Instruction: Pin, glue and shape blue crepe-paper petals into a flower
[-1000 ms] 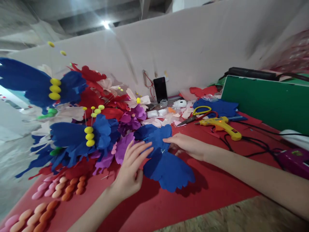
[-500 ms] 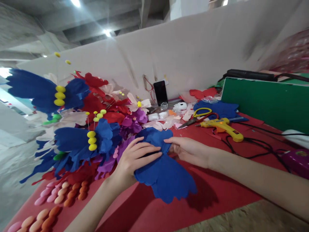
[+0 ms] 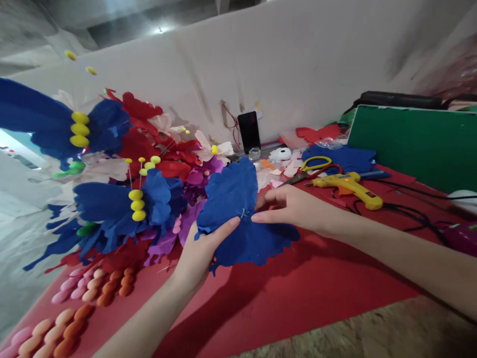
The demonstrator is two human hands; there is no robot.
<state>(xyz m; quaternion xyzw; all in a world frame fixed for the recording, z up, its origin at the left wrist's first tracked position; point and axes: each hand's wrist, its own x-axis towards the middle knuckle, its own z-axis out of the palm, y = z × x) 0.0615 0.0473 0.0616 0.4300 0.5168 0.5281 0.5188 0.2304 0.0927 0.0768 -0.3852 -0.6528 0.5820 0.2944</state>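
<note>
A blue fabric butterfly (image 3: pixel 233 191) is held up over the red table, its wings spread. White crossed stitches or thread (image 3: pixel 243 214) show at its middle. My left hand (image 3: pixel 208 243) grips it from the lower left, thumb on top beside the stitches and the other fingers hidden underneath. From the right, my right hand (image 3: pixel 278 206) pinches the butterfly near the same spot, thumb on the cloth and fingers curled behind its edge. To the left stand finished-looking blue butterflies (image 3: pixel 108 201) with yellow bead bodies (image 3: pixel 137 205).
A yellow glue gun (image 3: pixel 348 186) with a lit orange light and scissors (image 3: pixel 309 169) lie to the right. Behind are a phone (image 3: pixel 249 132) and a green board (image 3: pixel 413 141). Pink and orange bead strips (image 3: pixel 61 330) lie at the front left of the red table (image 3: pixel 298 288).
The butterfly has been turned and tilted up, so the stitched middle now shows. My left thumb has moved on top of it, fingers going beneath. The view has shifted slightly.
</note>
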